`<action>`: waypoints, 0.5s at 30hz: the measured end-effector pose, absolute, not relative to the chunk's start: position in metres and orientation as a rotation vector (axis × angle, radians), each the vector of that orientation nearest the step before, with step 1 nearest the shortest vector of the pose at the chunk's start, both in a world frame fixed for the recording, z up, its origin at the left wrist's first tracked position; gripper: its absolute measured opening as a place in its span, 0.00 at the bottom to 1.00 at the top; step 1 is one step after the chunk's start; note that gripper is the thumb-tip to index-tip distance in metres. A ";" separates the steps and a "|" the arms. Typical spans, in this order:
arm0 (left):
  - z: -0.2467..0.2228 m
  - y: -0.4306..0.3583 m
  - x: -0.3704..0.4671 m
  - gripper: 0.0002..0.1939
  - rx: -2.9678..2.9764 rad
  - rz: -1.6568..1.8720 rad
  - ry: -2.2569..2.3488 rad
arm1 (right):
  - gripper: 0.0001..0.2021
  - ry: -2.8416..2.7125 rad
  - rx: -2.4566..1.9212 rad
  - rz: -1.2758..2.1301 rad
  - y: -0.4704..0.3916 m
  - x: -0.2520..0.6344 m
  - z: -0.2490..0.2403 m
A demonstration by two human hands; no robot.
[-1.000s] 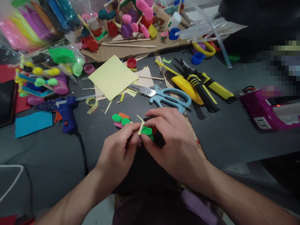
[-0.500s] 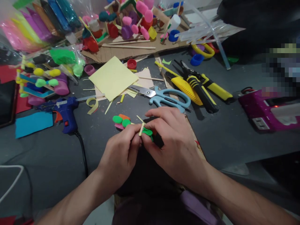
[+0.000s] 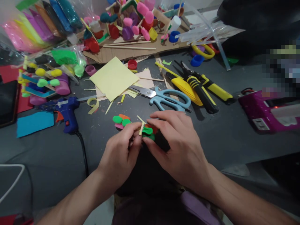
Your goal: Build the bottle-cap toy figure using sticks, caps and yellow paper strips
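My left hand (image 3: 122, 147) pinches a small handmade model of coloured clay, caps and sticks between thumb and forefinger. A short pale yellow stick (image 3: 142, 128) stands up at its fingertips. Beside the stick is a bright green clay piece (image 3: 147, 131), with dark green and orange parts partly hidden under it. My right hand (image 3: 178, 137) curves loosely round this end, thumb below and forefinger above; its grip is partly hidden. Past the left fingers, green clay ovals (image 3: 117, 119) and an orange one (image 3: 124, 117) stick out.
Blue-handled scissors (image 3: 173, 97), a yellow cutter (image 3: 187, 89) and pliers (image 3: 201, 93) lie ahead. A yellow paper sheet (image 3: 114, 78) is beyond the hands. At left lies a blue glue gun (image 3: 69, 115) with its cord. Several clay models (image 3: 142, 22) crowd the back; a purple box (image 3: 264, 112) stands right.
My right hand's thumb and forefinger have spread a little and shifted slightly right and down, so more of the green clay piece shows. My left hand keeps its pinch.
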State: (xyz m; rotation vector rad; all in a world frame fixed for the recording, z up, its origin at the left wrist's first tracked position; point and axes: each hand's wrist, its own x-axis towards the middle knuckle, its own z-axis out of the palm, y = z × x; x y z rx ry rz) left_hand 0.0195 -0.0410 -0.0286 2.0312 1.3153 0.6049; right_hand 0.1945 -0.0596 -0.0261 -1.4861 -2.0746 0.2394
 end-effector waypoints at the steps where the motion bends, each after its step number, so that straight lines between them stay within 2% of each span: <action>1: -0.029 -0.042 0.019 0.11 2.013 0.600 1.323 | 0.13 -2.073 -1.488 0.233 -0.061 0.197 -0.027; 6: -0.030 -0.043 0.017 0.11 1.973 0.595 1.338 | 0.07 -2.040 -1.476 0.218 -0.066 0.205 -0.029; 15: -0.031 -0.042 0.020 0.10 1.979 0.615 1.351 | 0.04 -2.008 -1.476 0.277 -0.061 0.203 -0.032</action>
